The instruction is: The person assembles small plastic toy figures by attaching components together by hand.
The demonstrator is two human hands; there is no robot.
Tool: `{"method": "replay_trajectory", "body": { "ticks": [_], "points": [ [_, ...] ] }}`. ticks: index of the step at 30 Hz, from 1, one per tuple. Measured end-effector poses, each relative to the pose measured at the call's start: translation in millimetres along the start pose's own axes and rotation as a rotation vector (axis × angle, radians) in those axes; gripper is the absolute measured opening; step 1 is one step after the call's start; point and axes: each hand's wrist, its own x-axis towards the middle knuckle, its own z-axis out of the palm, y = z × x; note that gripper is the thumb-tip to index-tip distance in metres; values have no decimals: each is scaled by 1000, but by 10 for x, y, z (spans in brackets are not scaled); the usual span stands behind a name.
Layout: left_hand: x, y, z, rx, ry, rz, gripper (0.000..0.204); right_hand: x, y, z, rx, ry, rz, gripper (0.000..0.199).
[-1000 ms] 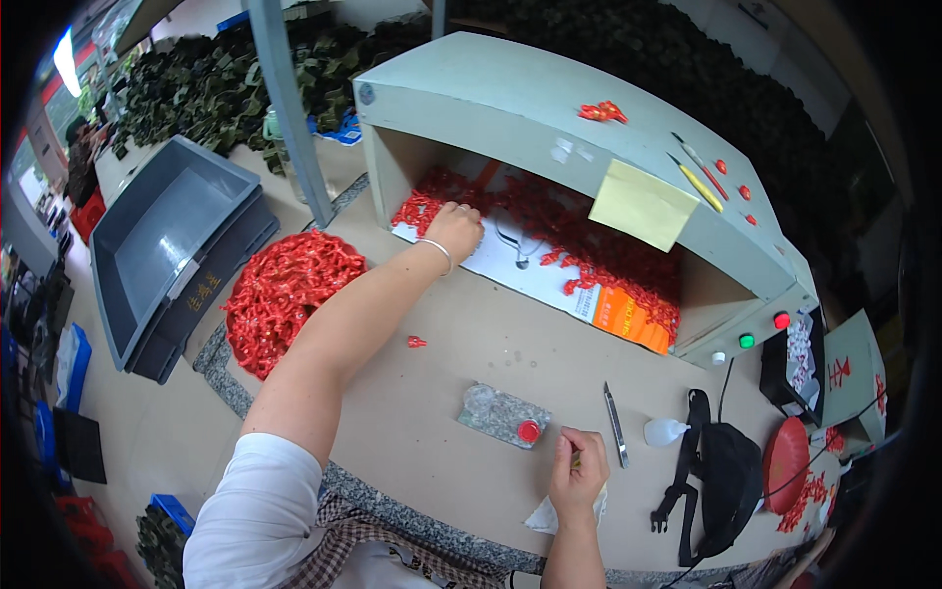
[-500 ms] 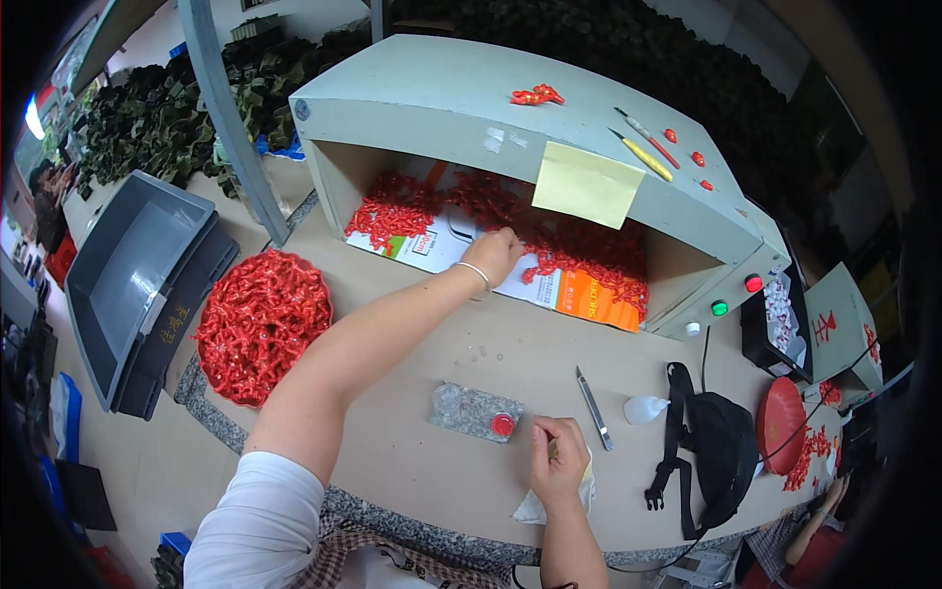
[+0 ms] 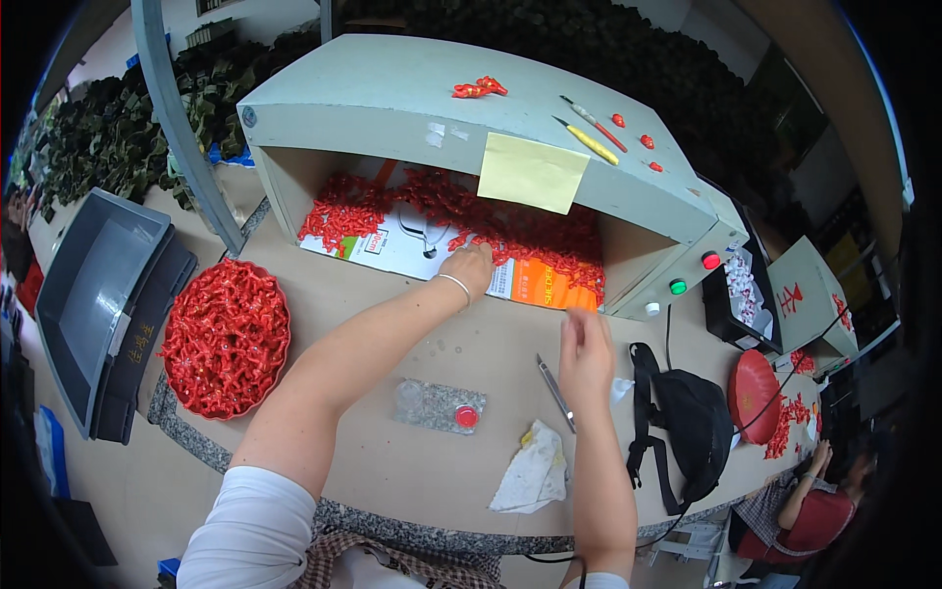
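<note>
Inside the low opening of a pale grey box [image 3: 363, 98], many small red glossy figure-like pieces [image 3: 339, 208] lie spread on a printed sheet [image 3: 402, 240]. My left hand [image 3: 468, 270], with a bangle at the wrist, reaches to the near edge of these pieces. Its fingers are bent together, and whatever they hold is hidden. My right hand [image 3: 586, 358] is raised right of the middle, its fingers curled close to the thumb; its contents cannot be made out. Between my forearms lies a flat grey speckled block [image 3: 432, 405] with a red round cap [image 3: 467, 417] on it.
A red bowl [image 3: 285, 339] heaped with red pieces stands left, beside stacked grey bins [image 3: 93, 294]. A crumpled white cloth [image 3: 530, 476], a craft knife [image 3: 555, 391] and a black waist bag [image 3: 695, 437] lie on the table. Another person [image 3: 814, 501] sits at far right.
My right hand has risen away from the cloth, uncovering it, and now partly hides the knife and white bottle. My left hand stays at the red pieces. The whole view has shifted.
</note>
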Motion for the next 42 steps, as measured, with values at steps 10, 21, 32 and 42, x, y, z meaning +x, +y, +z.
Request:
{"method": "replay_trajectory", "body": {
  "ticks": [10,21,32,42],
  "points": [
    [-345,-327,-404,-1522,-62,-554,30,666,1039,629,-752,-75,250,21],
    [-1585,-496,-714,-1947,-184,-435,21,689,1126,647,-819,-28,-50,18],
    [-2636,-315,-597,-2035,-410,-454,24,720,963,595,-977,-66,-144,12],
    [-2793,-340,-565,-2028,-423,-367,21,-211,-496,-48,237,-218,75,9]
  ]
}}
